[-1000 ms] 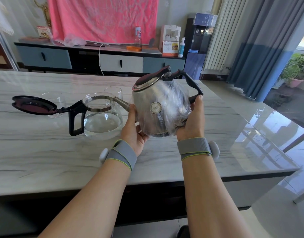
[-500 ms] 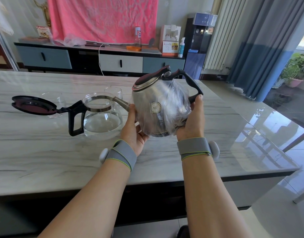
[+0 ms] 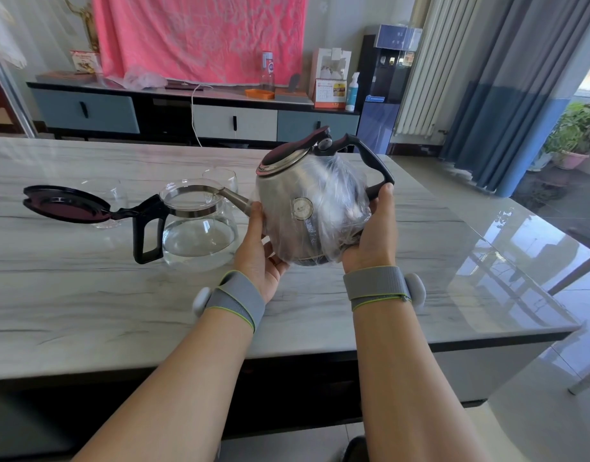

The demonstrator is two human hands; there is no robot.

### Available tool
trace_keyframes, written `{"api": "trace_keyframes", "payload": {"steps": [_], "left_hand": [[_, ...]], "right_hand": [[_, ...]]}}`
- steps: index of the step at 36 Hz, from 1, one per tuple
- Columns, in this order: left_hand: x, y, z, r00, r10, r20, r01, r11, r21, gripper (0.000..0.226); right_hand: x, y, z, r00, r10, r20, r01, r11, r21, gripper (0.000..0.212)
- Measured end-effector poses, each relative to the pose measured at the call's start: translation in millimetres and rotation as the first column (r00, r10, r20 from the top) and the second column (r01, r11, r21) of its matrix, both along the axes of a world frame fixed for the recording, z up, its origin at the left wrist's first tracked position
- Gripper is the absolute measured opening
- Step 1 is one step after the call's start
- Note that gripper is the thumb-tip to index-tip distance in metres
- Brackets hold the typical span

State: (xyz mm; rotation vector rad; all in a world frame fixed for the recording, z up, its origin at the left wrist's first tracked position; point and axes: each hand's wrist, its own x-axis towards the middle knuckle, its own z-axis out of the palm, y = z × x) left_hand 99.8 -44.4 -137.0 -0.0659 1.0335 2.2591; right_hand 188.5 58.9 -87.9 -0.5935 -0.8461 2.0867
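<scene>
A steel kettle [image 3: 297, 208] wrapped in clear plastic film is held above the marble table [image 3: 87, 295], tilted with its spout over a glass pot [image 3: 200, 235]. My left hand [image 3: 258, 248] cups the kettle's left underside, fingers curled round it. My right hand [image 3: 373, 235] grips its right side, thumb up by the black handle. The glass pot holds some clear water; its dark lid [image 3: 65, 205] hangs open to the left on a black handle.
Two clear glasses [image 3: 220, 181] stand behind the pot and lid. The table's right edge is near my right arm. A sideboard [image 3: 173, 111] with boxes and bottles, a water dispenser [image 3: 387, 81] and curtains line the back of the room.
</scene>
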Motion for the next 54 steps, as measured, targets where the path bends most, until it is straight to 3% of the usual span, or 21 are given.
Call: {"api": "trace_keyframes", "payload": {"steps": [54], "left_hand": [[-2.7, 0.6, -3.4, 1.000, 0.008, 0.005, -0.008, 1.000, -0.003, 0.054]], "right_hand": [[-0.8, 1.8, -0.9, 1.000, -0.006, 0.017, 0.006, 1.000, 0.020, 0.039]]}}
